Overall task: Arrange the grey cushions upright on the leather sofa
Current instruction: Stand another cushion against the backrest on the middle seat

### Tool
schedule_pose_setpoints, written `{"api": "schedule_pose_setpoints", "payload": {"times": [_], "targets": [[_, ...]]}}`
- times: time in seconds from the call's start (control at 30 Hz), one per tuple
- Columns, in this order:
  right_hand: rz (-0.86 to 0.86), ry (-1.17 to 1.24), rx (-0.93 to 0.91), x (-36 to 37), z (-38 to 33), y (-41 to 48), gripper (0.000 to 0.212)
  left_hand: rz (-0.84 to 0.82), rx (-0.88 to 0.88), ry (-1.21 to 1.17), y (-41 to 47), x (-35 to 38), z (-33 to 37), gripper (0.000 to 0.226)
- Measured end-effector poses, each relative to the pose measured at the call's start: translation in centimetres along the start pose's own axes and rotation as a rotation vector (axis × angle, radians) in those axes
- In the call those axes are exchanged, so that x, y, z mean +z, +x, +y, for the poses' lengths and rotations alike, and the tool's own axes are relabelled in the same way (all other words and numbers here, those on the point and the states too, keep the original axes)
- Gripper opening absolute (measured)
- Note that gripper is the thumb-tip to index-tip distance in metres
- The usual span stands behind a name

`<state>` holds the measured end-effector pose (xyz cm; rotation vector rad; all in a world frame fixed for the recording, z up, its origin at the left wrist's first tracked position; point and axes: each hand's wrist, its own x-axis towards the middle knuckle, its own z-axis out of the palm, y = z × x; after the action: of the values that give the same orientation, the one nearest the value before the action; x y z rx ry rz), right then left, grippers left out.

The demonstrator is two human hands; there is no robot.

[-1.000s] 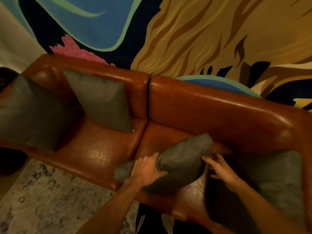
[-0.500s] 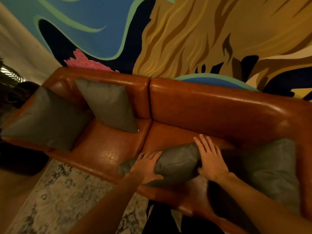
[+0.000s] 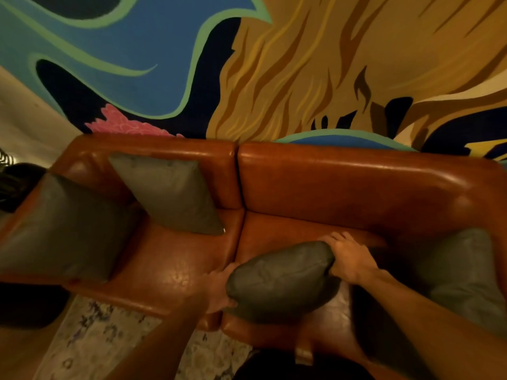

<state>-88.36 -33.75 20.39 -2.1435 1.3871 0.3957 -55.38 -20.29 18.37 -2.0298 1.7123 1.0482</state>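
Far left: grey cushion on the armrest (image 3: 63, 231), lying tilted over the sofa's left arm, lower corner near the front edge of the seat. Just right of it, second grey cushion (image 3: 170, 193) propped upright against the left backrest, bottom corner on the seat close to the centre seam. Leather sofa (image 3: 343, 187) tan-brown, two seats, glossy; patterned rug (image 3: 104, 330) on the floor in front, painted mural (image 3: 301, 64) on the wall behind.

Centre: left hand (image 3: 216, 290) at the left end of the held cushion (image 3: 279, 278), palm against its side, thumb under the lower edge, fingers mostly hidden behind the fabric, so whether they are spread or together cannot be told. The held cushion sits on the right seat near the front edge, bulging, long axis running up toward the right, not leaning on the backrest.

Right of centre: right hand (image 3: 349, 259) on the cushion's upper right corner, fingers together and curled over the top edge, clamping it.

Far right: fourth grey cushion (image 3: 463, 275) leaning in the right corner against the armrest, partly behind the right forearm
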Motion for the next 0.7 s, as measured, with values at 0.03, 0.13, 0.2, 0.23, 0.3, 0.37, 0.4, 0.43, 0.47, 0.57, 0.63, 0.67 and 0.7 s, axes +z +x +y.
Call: {"api": "schedule_pose_setpoints", "payload": {"times": [0.03,0.13,0.2,0.23,0.3,0.37,0.4,0.43,0.47,0.57,0.63,0.67,0.7], "targets": [[0.003,0.013,0.019,-0.4,0.0,0.1,0.080,0.011,0.025,0.018,0.7,-1.0,0.0,0.090],[0.023,0.073,0.098,-1.1,0.2,0.1,0.083,-0.011,0.108,0.070,3.0,-5.1,0.3,0.083],[0.052,0.122,0.146,-1.4,0.3,0.2,0.085,0.003,0.155,0.103,4.7,-7.8,0.7,0.079],[0.071,0.143,0.166,-1.5,0.2,0.4,0.084,0.017,0.176,0.130,5.5,-9.0,0.7,0.078],[0.111,0.184,0.201,-2.0,0.2,1.0,0.084,0.027,0.197,0.177,7.3,-10.9,0.6,0.083],[0.141,0.217,0.236,-2.6,0.2,1.6,0.084,0.050,0.228,0.190,9.1,-12.7,0.7,0.083],[0.154,0.235,0.257,-2.9,0.2,2.0,0.084,0.060,0.239,0.208,10.0,-13.7,0.9,0.081],[0.171,0.249,0.279,-3.2,0.2,2.5,0.084,0.068,0.252,0.233,10.9,-14.8,1.5,0.080],[0.186,0.263,0.299,-3.5,0.3,3.0,0.083,0.071,0.275,0.260,12.0,-15.7,1.8,0.081],[0.218,0.282,0.348,-4.3,1.0,4.8,0.083,0.069,0.302,0.343,14.8,-17.8,3.1,0.088],[0.226,0.286,0.372,-5.0,1.5,6.0,0.082,0.074,0.303,0.366,16.7,-18.7,3.9,0.090],[0.230,0.296,0.382,-5.3,1.7,6.6,0.080,0.074,0.300,0.365,17.5,-19.1,4.3,0.091],[0.236,0.307,0.391,-5.5,2.0,7.1,0.077,0.075,0.293,0.366,18.1,-19.3,4.7,0.092]]}}
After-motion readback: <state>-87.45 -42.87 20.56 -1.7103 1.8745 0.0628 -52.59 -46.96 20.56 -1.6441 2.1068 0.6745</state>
